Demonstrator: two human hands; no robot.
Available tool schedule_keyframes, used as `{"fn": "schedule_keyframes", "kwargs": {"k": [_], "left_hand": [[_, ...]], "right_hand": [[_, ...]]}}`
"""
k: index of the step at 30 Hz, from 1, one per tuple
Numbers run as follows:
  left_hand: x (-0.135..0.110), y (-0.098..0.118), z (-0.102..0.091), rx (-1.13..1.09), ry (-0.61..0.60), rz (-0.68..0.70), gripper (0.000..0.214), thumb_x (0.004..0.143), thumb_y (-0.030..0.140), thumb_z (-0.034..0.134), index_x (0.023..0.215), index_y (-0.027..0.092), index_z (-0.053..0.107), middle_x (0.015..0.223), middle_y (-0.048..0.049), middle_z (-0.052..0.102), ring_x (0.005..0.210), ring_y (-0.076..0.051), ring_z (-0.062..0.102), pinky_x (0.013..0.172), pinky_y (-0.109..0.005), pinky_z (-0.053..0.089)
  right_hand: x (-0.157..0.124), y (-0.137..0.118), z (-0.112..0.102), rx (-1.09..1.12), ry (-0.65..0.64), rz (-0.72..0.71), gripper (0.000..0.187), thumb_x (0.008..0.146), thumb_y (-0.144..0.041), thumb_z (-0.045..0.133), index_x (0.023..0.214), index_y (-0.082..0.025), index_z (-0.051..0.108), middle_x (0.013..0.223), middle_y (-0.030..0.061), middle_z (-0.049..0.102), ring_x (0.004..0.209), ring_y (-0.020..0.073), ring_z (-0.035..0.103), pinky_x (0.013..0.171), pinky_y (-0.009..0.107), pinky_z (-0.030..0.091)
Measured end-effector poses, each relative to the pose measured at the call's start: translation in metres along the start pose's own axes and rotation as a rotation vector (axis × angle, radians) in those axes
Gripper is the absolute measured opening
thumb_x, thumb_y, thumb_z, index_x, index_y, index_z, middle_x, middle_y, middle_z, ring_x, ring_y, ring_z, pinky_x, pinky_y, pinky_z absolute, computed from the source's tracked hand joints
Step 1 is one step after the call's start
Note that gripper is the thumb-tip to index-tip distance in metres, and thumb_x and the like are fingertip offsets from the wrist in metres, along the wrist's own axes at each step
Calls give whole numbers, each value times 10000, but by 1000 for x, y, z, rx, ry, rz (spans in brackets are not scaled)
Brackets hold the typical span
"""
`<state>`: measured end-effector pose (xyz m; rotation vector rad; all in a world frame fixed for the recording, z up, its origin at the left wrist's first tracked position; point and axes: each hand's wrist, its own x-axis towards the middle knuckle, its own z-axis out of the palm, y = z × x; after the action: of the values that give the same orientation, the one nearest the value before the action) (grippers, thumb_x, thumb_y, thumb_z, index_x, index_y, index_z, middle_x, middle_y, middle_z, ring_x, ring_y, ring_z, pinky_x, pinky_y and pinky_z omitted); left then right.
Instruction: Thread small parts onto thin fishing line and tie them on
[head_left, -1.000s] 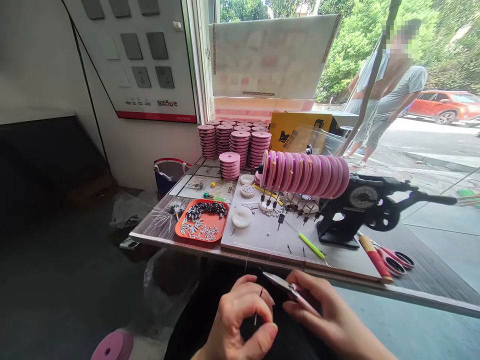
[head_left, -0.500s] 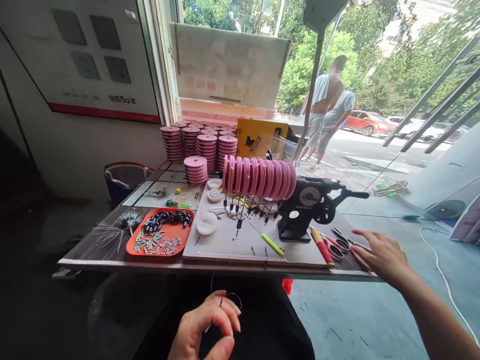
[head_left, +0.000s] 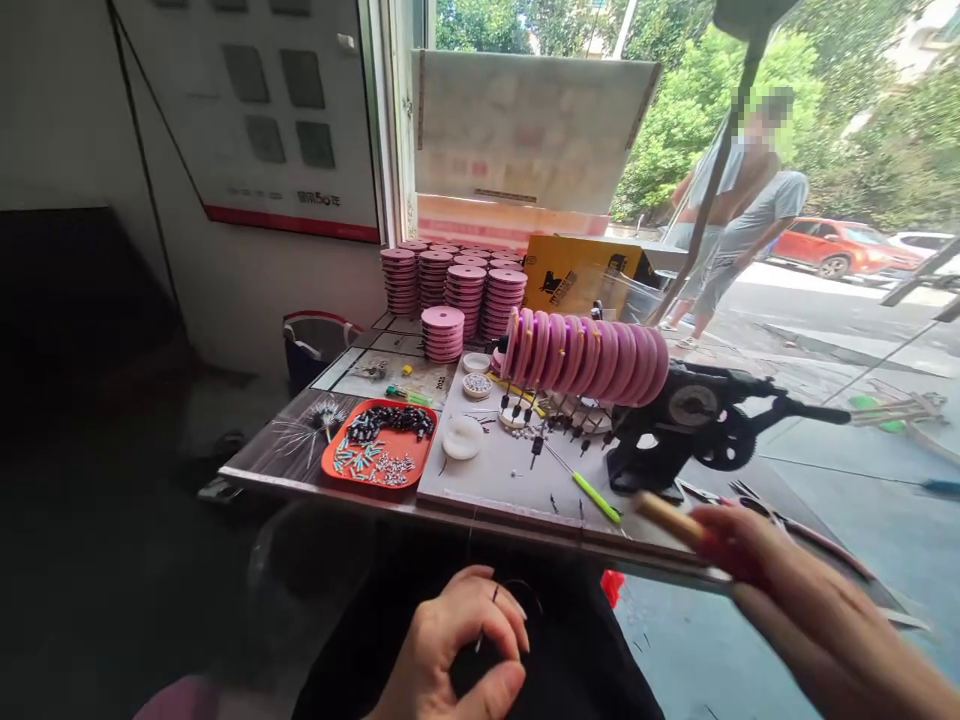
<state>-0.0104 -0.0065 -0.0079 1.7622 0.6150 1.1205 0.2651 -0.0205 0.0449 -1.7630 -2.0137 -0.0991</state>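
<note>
Above my lap, my left hand (head_left: 457, 640) is curled, thumb near the fingertips, with a thin line (head_left: 534, 592) looping out beside the fingers. My right hand (head_left: 795, 575) grips a wooden stick with a red-wrapped middle (head_left: 667, 520) at the table's front right; its far end points left and is slightly blurred. Close by lie scissors (head_left: 750, 495), partly behind that hand. Left of the stick is a lime-green-handled needle tool (head_left: 596, 497) on the white board (head_left: 487, 480). Pink foam rings (head_left: 585, 355) sit in a row on a black hand-cranked winder (head_left: 690, 410).
An orange tray (head_left: 379, 475) holds black pieces, small tubes and metal beads. Stacks of pink spools (head_left: 442, 335) and a yellow box (head_left: 577, 275) stand at the back. A white round dish (head_left: 462, 438) lies on the board. Two people (head_left: 739, 200) stand outside.
My right hand has taken hold of the red-wrapped wooden stick and lifted it from the board's right edge. My left hand stays curled over my lap. The view has swung left.
</note>
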Motion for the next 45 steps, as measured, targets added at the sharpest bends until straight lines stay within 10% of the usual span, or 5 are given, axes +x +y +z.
{"fn": "schedule_keyframes", "kwargs": {"k": [8,14,27,34,45], "left_hand": [[53,43,-36,8,-118,-183,168,679,179,596,532,196,515,520,16,440,523,-137,393,530,-261,338],[85,33,-16,-512,88,-159,224,648,256,597,537,195,412,558,29,403,538,-120,368,530,-248,324],[45,29,34,59,286,-431,171,624,83,524,666,203,410,664,24,410,663,-150,392,644,-267,339],[37,21,25,-348,228,-320,238,740,362,603,598,182,538,633,-4,508,677,-171,487,713,-281,400],[22,14,21,-716,525,-646,211,648,318,746,763,151,688,709,-46,703,739,-203,640,769,-311,488]], "right_hand": [[72,-99,-13,-134,-223,-696,142,736,-59,555,770,-192,586,669,28,608,580,195,545,576,312,396],[81,-85,-30,480,-393,-417,137,911,-229,441,877,-225,573,760,-32,629,684,124,585,619,200,426],[92,-106,51,-211,-58,-234,440,932,-255,383,592,-184,652,523,54,668,476,179,622,460,236,296],[23,-36,7,-221,270,-48,461,953,-421,212,948,-193,613,736,69,688,643,208,639,598,283,398],[18,101,11,-242,-251,419,323,862,-258,377,890,-197,692,953,123,646,816,243,633,629,310,442]]}}
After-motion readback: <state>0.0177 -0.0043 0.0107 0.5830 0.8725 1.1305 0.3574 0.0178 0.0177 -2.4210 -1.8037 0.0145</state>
